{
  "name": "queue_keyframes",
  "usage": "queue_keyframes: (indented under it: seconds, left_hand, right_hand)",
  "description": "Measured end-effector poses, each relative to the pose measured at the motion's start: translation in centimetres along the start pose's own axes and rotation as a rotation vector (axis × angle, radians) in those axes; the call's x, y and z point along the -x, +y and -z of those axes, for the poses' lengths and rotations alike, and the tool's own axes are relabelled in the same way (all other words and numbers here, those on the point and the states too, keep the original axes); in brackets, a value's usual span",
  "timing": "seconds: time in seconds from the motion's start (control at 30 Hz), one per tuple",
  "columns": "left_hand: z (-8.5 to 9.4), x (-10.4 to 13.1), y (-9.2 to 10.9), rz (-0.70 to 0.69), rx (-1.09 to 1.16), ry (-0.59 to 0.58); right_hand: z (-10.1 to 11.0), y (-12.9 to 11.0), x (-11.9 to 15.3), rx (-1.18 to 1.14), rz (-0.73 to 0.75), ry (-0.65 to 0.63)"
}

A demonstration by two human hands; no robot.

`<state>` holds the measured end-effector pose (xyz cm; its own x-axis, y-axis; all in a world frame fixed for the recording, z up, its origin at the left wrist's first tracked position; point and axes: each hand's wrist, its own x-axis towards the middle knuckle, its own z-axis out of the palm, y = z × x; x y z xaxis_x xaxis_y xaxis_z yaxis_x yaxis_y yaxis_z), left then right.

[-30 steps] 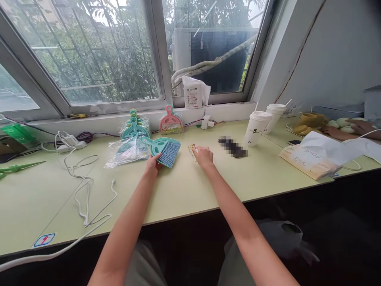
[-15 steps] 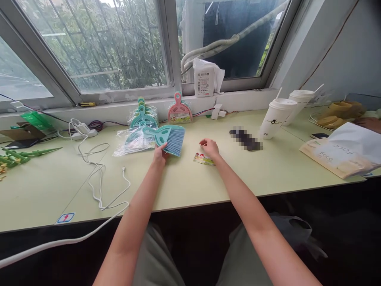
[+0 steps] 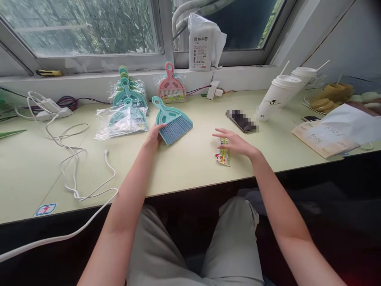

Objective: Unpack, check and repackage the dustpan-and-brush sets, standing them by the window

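Well, the left hand (image 3: 154, 135) grips the dustpan (image 3: 167, 113) and brush (image 3: 177, 130), best held lightly by the edge; the right hand (image 3: 236, 143), loosely spread, partly covers the label (image 3: 224, 159)

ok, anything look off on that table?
Nothing looks spilled or broken. Loose white cable sprawls and runs off the near edge of the table, a possible snag. One bagged dustpan seems to lie flat, its wrapper crumpled, while the row of dustpans behind stands upright.

Bare hands (image 3: 154, 136) (image 3: 238, 143), bare forearms (image 3: 129, 186); loose grey-green trousers (image 3: 232, 238), fabric softly creased.
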<state>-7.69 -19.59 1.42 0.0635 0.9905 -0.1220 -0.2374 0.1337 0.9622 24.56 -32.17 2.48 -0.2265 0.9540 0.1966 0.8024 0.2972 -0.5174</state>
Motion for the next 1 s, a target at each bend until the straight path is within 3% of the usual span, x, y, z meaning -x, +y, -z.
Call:
queue_keyframes:
  seconds: [0.07, 0.23, 0.33, 0.43, 0.53, 0.63, 0.8, 1.0]
  left_hand:
    - [-0.1, -0.3, 0.0, -0.005, -0.014, -0.027]
    - [0.1, -0.5, -0.3, -0.024, -0.020, -0.080]
    - [0.1, -0.4, -0.4, -0.040, -0.007, -0.116]
    - [-0.1, -0.3, -0.6, -0.036, 0.026, -0.152]
    - [-0.3, 0.0, -0.6, -0.035, 0.029, -0.194]
    - [-0.5, 0.5, -0.6, -0.064, 0.032, -0.260]
    - [-1.0, 1.2, -0.4, -0.065, 0.038, -0.369]
    - [-1.5, 1.1, -1.1, -0.065, -0.017, -0.333]
  right_hand:
    - [-0.4, 1.2, 1.1, 0.012, -0.003, -0.055]
    - [0.0, 2.4, 0.7, -0.089, -0.154, -0.019]
    - [1.1, 1.2, -0.5, -0.163, -0.245, -0.184]
    - [1.3, -1.6, -2.6, -0.325, -0.189, -0.267]
    - [-0.6, -4.9, -6.0, -0.641, -0.049, -0.176]
    - [-4.2, -6.9, -10.2, -0.828, 0.031, 0.014]
    - [-9.7, -7.0, -13.7, -0.720, -0.064, 0.385]
    - [-10.9, -6.2, -13.1, -0.456, -0.093, 0.523]
